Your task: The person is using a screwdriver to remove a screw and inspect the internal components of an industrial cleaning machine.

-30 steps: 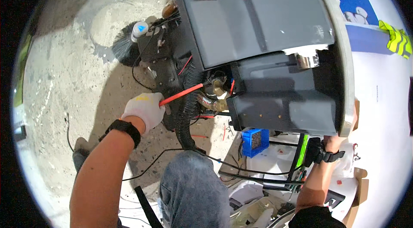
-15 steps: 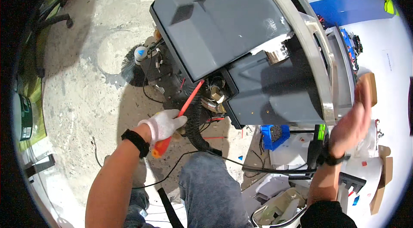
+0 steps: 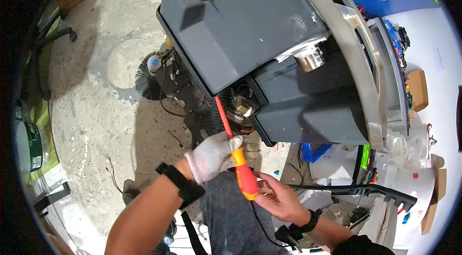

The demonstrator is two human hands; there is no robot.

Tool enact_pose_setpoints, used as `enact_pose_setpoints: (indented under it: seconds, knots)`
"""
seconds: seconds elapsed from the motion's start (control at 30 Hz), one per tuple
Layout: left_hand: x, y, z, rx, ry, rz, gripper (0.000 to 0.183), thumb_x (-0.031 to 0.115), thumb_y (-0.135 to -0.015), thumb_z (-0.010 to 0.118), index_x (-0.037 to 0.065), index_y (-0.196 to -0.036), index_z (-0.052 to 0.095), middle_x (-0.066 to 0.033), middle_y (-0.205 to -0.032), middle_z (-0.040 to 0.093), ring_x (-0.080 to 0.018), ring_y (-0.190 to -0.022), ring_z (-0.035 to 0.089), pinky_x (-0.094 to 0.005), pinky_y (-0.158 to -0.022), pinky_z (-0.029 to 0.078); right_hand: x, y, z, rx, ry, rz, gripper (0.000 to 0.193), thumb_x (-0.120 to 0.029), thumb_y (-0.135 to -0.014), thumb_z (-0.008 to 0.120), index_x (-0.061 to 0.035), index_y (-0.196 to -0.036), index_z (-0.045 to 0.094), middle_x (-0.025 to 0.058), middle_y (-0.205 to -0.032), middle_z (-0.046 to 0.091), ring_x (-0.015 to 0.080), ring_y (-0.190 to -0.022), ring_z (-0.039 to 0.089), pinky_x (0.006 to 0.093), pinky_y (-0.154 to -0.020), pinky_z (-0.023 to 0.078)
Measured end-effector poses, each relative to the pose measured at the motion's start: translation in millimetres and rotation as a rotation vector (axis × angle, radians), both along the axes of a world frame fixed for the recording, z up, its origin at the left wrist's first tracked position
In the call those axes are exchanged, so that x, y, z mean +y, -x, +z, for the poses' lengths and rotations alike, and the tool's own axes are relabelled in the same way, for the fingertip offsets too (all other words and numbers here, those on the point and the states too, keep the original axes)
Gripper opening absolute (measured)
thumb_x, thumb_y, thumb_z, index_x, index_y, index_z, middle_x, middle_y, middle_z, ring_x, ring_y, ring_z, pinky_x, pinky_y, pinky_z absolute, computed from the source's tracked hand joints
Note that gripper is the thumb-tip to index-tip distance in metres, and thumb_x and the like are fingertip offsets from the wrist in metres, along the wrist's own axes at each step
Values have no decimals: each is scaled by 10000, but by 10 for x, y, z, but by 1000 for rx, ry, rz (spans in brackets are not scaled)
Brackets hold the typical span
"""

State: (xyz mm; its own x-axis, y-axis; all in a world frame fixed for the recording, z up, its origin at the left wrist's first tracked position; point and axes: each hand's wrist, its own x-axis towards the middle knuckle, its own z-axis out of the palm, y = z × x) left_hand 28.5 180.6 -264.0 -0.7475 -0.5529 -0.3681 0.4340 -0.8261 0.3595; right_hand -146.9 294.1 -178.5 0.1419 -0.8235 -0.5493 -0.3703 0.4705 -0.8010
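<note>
A screwdriver [image 3: 244, 174] with a red and yellow handle and a red sleeved shaft slants up and away over my knee. My left hand [image 3: 211, 158], in a white glove, is closed around it where the shaft meets the handle. The bare fingers of my right hand [image 3: 279, 197] are closed on the butt of the handle. The shaft's tip reaches the lower corner of a large dark grey plastic housing [image 3: 231, 38], and whether it touches a screw there is hidden. Beside the shaft runs a black ribbed hose [image 3: 215, 115].
A round brush [image 3: 148, 79] sits beneath the housing at the left. A metal cylinder [image 3: 310, 60] protrudes from the housing's underside. On the right are a blue bin [image 3: 314, 153], a cardboard box [image 3: 417, 90] and a black bar [image 3: 346, 188]. A thin cable [image 3: 262, 226] hangs by my right wrist.
My right hand has come in from the far right and taken hold of the screwdriver's handle. My left hand has moved right, and the screwdriver now slants the other way.
</note>
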Motion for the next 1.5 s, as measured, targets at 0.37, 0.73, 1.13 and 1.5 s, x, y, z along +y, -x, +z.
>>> enact_pose_setpoints:
  seconds: [0.37,0.73,1.13,1.5]
  knots:
    - [-496,-136,-327,-343,-50,84,351,281,-922,461,-18,-1103,479,-152,-959,596,-252,-752,625,-350,-653,551,314,223,0,-61,-291,-234,295,-177,-899,520,-9,-1136,465,16,-771,544,61,-655,494,205,-554,395]
    - [-1132,625,-384,-691,247,-107,357,343,-872,500,113,-1145,518,-61,-1070,581,-190,-804,629,-350,-522,554,624,339,279,228,-255,-113,380,-232,-849,577,23,-1117,491,34,-824,585,75,-645,508,216,-577,417]
    - [-1094,701,-494,-730,490,122,393,288,-831,572,-21,-1074,583,-155,-1026,615,-265,-939,557,-374,-844,413,726,389,230,291,-272,-176,395,-292,-850,585,-9,-1117,515,120,-848,596,178,-746,573,297,-681,454]
    - [-1121,818,-578,-593,234,160,245,192,-850,538,20,-1017,592,-92,-934,610,-214,-797,563,-354,-709,459,721,493,151,193,-154,-245,368,-182,-845,570,22,-1137,481,42,-802,573,70,-604,501,205,-537,410]
